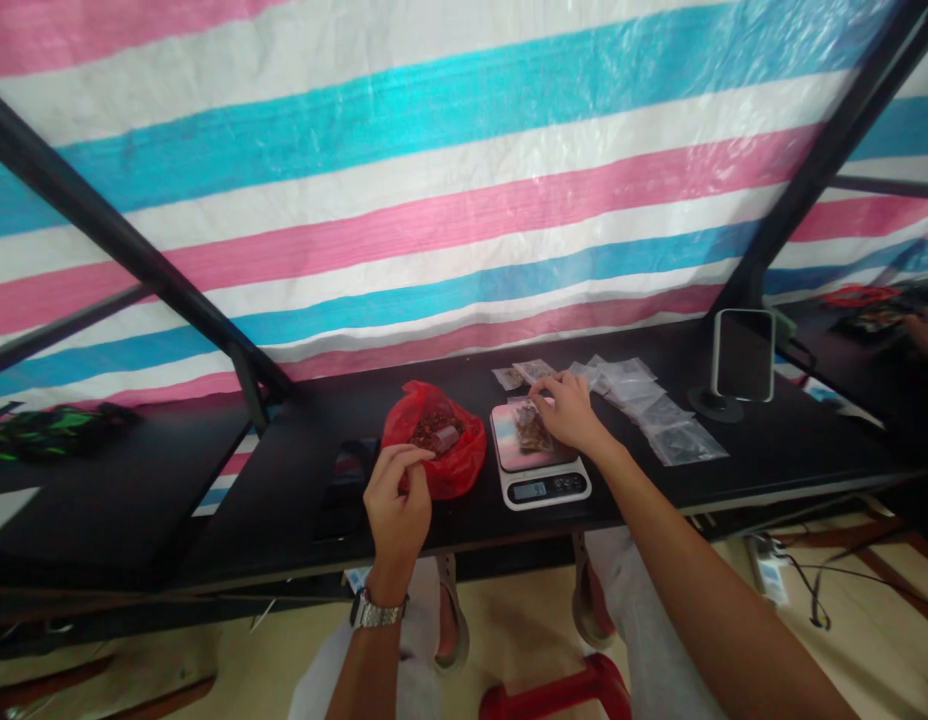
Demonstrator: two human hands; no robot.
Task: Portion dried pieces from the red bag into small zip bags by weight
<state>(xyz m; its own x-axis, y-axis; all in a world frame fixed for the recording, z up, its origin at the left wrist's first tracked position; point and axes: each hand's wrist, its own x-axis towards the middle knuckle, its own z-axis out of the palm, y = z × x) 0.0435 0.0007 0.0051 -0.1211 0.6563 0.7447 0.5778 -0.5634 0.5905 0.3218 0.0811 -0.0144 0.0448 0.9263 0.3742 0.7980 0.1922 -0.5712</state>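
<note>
Through the head camera I have both hands over a black tabletop (779, 450), and I'm using the white digital kitchen scale (540, 488) as my landmark. My right hand (570, 412) is on top of the scale, its fingers closed narrowly around the upper edge of a small clear plastic bag of brown pieces (534, 430), which lies on the weighing plate. Just left of the scale sits a crumpled red plastic bag (464, 452) with brown chunks inside. My left hand (395, 500), wearing a silver metal wristwatch (379, 610), is at that bag's near edge, thumb and fingers pinched narrowly; I cannot tell whether they hold anything. Behind and to the right of the scale lies a loose spread of flat clear plastic bags (644, 405). Farther right stands a black rectangular screen on a round stand (744, 355). Past that, at the far right, another person's hand (927, 333) rests near a red cord (858, 296).
</note>
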